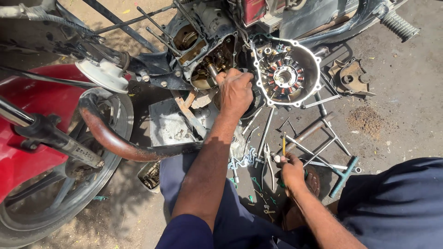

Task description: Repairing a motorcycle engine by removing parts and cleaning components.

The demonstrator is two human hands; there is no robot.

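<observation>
— Any containers down there?

— A small grimy metal tray (150,175) sits on the dirt ground (397,115) beside the knee, holding small dark metal bits; I cannot tell which.

— And the hands?

— The left hand (235,92) presses into the opened grey motorcycle engine case (207,55), fingers curled together around something hidden. The right hand (291,169) pinches a slim yellow-handled tool (284,145), its long axis upright, tip pointing away toward the round stator cover with copper coils (285,74).

— Labels?

— None readable; a blue T-handle wrench (344,175) lies nearby.
</observation>
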